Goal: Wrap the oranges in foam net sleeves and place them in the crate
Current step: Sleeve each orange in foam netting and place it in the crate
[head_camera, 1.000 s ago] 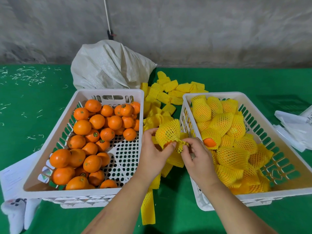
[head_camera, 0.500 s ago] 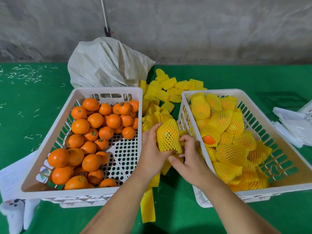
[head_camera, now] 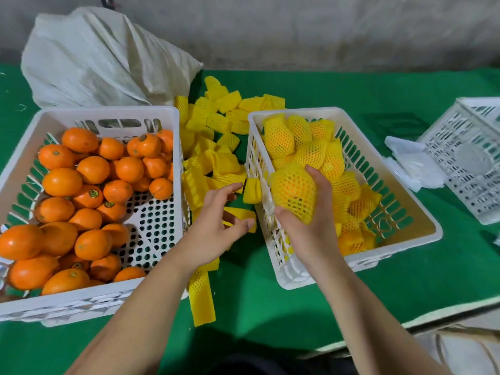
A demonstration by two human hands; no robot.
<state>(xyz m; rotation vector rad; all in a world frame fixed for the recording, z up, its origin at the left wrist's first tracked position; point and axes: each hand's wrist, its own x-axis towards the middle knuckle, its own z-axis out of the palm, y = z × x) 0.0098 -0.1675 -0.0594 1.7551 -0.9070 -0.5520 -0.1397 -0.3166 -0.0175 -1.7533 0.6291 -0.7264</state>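
A: On the left, the white slotted plastic crate of bare oranges [head_camera: 89, 201]?

B: Waiting. The left hand [head_camera: 216, 226] has let go, fingers loosely spread over the flat yellow foam net sleeves [head_camera: 213, 158].

A: And the right?

B: The right hand [head_camera: 308, 226] now grips the yellow-netted orange [head_camera: 293, 192] above the white plastic crate of wrapped fruit [head_camera: 405, 201]; I'd judge release comes next.

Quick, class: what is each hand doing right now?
Left hand: open, holding nothing.
Right hand: closed grip on the orange wrapped in yellow foam net sleeve.
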